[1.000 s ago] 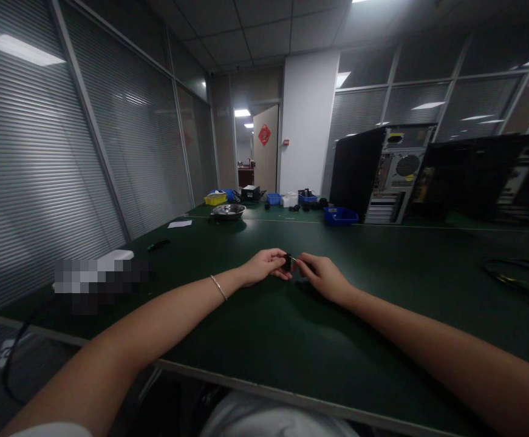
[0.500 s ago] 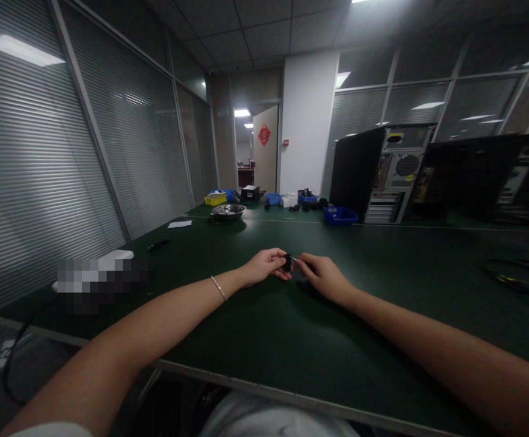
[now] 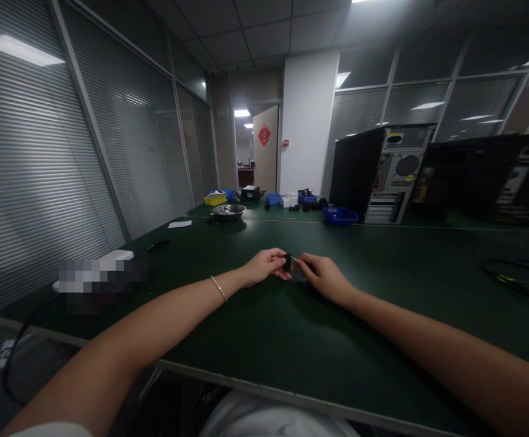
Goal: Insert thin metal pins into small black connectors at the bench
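Above the middle of the green table, my left hand is closed around a small black part, pinched between thumb and fingers. A bracelet circles that wrist. Close on its right, my right hand pinches a thin, light-coloured metal piece that points at the black part. Whether the metal tip touches the black part or enters it is too small to tell. The fingers hide most of both pieces.
A metal bowl, a white paper and a dark green tool lie left. A blue bin stands by a black computer tower. Smaller bins line the back; a black cable lies right.
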Available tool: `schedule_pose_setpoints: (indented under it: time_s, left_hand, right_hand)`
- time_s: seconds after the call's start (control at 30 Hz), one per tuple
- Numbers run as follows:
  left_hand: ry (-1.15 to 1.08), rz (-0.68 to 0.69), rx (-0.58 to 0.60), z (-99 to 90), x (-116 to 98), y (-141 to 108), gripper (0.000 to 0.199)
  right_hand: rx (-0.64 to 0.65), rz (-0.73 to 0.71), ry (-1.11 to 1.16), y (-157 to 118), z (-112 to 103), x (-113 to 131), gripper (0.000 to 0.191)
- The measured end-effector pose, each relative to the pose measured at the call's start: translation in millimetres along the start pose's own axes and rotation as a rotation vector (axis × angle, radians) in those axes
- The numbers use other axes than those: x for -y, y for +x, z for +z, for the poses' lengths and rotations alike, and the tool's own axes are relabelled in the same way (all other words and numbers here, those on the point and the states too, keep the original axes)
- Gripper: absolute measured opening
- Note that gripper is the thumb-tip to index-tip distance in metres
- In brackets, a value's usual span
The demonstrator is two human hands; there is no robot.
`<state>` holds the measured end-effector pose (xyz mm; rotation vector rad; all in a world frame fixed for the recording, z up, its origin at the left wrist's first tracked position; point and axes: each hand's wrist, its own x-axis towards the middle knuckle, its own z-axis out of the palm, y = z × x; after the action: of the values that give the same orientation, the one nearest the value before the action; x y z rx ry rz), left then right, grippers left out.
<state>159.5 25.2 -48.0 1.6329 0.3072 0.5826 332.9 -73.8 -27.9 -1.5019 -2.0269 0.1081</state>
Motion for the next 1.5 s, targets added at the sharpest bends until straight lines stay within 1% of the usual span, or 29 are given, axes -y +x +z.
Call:
schedule_pose_setpoints:
  time_s: [0.13, 0.3, 0.5, 0.63, 0.7, 0.8, 0.87, 0.93, 1.07, 1.37, 1.43, 1.5]
  left_hand:
    - [0.051, 0.043, -0.001, 1.6, 0.4, 0.2, 0.033]
    - [0.13, 0.072, -0.045, 4.9, -2.8, -1.3, 0.031]
    - [0.115, 0.08, -0.045, 5.1, -2.6, -1.0, 0.032]
    - [0.074, 0.069, -0.058, 5.5, -0.9, 0.7, 0.032]
    - [0.038, 0.046, -0.059, 5.3, -1.7, 0.6, 0.031]
    - [-0.092, -0.015, -0.042, 4.6, -5.8, -1.2, 0.028]
    - [-0.217, -0.05, -0.011, 4.6, -9.8, -2.9, 0.026]
    - [-0.326, -0.079, 0.05, 5.4, -13.6, -4.4, 0.024]
    - [-0.442, -0.127, 0.16, 8.3, -17.5, -6.1, 0.022]
    - [-0.433, -0.16, 0.193, 9.6, -19.1, -6.7, 0.023]
    - [-0.422, -0.161, 0.18, 9.3, -18.8, -6.3, 0.024]
    - [-0.396, -0.144, 0.128, 8.7, -17.1, -5.4, 0.025]
  right_hand:
    - [0.004, 0.006, -0.022, -0.4, -0.2, 0.2, 0.028]
    - [-0.008, 0.005, -0.068, -0.3, 0.5, -1.0, 0.026]
    - [-0.018, 0.017, -0.091, -1.1, 0.9, 0.6, 0.027]
    - [-0.033, 0.022, -0.086, -0.7, 0.9, 1.6, 0.027]
    - [-0.06, 0.03, -0.071, -0.1, 0.6, 1.3, 0.027]
    - [-0.105, 0.037, -0.041, 0.6, 0.0, 0.1, 0.026]
    - [-0.119, 0.03, -0.022, 0.4, -0.2, -0.7, 0.025]
    - [-0.131, 0.018, -0.005, -0.2, -0.2, -1.3, 0.024]
    - [-0.139, 0.003, 0.022, -1.6, -0.6, -1.0, 0.024]
    - [-0.125, -0.006, 0.039, -0.7, 0.9, -3.4, 0.025]
    - [-0.12, -0.007, 0.039, -0.5, 1.3, -3.6, 0.025]
    - [-0.11, -0.007, 0.036, -0.6, 1.4, -3.5, 0.025]
